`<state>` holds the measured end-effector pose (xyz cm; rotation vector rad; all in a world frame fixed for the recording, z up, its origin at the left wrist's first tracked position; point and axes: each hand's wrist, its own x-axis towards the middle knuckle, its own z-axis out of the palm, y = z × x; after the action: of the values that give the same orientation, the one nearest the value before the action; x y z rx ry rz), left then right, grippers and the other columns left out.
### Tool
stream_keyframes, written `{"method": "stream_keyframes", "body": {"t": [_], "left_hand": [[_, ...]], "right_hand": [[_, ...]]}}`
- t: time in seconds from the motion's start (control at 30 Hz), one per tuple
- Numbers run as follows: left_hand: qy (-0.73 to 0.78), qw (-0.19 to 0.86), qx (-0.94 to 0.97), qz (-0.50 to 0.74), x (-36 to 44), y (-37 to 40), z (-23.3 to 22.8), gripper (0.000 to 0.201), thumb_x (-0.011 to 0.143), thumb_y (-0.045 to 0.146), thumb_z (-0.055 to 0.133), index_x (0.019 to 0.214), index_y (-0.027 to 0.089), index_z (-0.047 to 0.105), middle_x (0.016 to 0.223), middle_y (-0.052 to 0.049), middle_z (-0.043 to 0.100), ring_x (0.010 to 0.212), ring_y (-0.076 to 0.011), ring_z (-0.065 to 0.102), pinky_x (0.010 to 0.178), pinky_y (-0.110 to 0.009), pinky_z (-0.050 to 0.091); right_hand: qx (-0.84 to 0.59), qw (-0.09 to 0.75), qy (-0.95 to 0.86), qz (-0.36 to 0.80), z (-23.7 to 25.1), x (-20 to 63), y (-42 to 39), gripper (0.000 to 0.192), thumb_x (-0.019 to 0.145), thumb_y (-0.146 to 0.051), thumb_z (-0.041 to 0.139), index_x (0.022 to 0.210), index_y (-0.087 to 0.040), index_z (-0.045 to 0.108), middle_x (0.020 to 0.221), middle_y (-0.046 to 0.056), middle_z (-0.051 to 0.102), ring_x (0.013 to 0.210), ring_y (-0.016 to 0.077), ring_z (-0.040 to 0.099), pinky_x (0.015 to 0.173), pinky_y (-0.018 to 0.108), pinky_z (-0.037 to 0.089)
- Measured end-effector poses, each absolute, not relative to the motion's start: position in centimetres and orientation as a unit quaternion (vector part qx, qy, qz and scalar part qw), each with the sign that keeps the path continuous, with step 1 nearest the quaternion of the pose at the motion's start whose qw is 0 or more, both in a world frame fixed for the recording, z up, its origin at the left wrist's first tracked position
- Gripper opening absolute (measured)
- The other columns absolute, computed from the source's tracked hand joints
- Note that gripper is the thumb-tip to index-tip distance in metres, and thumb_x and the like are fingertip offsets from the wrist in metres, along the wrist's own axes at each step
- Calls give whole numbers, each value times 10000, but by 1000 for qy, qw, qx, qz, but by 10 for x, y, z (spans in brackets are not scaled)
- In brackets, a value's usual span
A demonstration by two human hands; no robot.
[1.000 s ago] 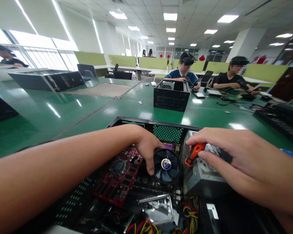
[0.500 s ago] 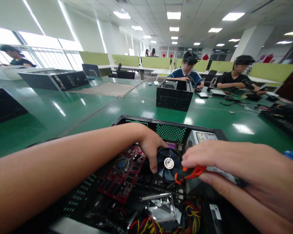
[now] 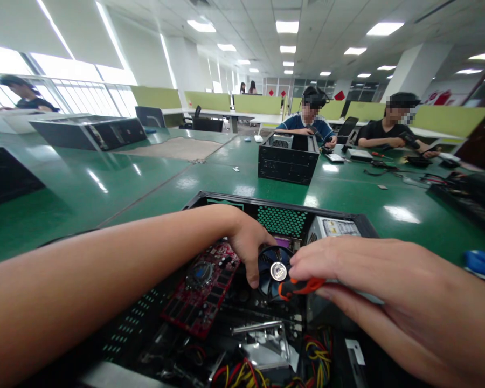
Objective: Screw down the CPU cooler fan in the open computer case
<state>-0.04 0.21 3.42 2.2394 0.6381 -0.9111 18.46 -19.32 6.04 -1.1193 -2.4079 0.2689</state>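
An open computer case (image 3: 283, 220) lies in front of me. Inside it, my left hand (image 3: 246, 240) grips the rim of a round black cooling fan (image 3: 278, 271), thumb at its left edge and fingers behind, partly hidden. My right hand (image 3: 359, 269) holds a screwdriver (image 3: 298, 288) with an orange and black handle between thumb and fingers. Its handle overlaps the fan's lower right, and the tip cannot be made out. Left of the fan is a red circuit card (image 3: 202, 285) with a round heatsink.
The power supply (image 3: 337, 226) fills the case's back right corner. Nearer me are a silver metal bracket (image 3: 267, 345) and colored cables (image 3: 318, 353). Another case (image 3: 289, 164) stands across the green table (image 3: 178, 183), where two co-workers sit.
My right hand and the screwdriver have shifted slightly left, over the fan. My left hand stays at the fan's rim.
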Motion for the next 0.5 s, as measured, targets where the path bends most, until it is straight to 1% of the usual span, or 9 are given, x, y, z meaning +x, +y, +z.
{"method": "stream_keyframes", "body": {"t": [0.1,0.23,0.4,0.5], "left_hand": [[243,321,849,-342,-1,2,35,899,571,290,959,1434,245,715,1381,4,804,1296,-326,719,1138,-365,550],[246,330,845,-343,-2,2,35,900,558,294,960,1425,247,722,1399,-1,796,1308,-330,711,1143,-369,545],[237,321,853,-337,-1,4,33,895,560,312,960,1422,253,725,1377,6,804,1312,-337,707,1145,-373,546],[234,317,855,-338,-1,6,30,889,542,316,971,1398,260,740,1361,12,810,1315,-346,704,1151,-384,545]], "right_hand": [[-424,267,-861,81,49,192,-199,261,974,-293,758,1222,-333,829,1072,37,877,1037,272,824,865,347,677],[-426,273,-860,64,36,196,-208,284,957,-342,783,1235,-339,842,1067,43,882,1058,283,824,889,367,680],[-420,267,-865,59,42,190,-204,358,942,-304,793,1298,-337,818,1181,44,882,1118,287,825,938,373,679],[-396,248,-882,55,51,187,-199,395,996,-187,686,1345,-355,766,1288,-8,862,1123,222,832,984,313,661]]}}
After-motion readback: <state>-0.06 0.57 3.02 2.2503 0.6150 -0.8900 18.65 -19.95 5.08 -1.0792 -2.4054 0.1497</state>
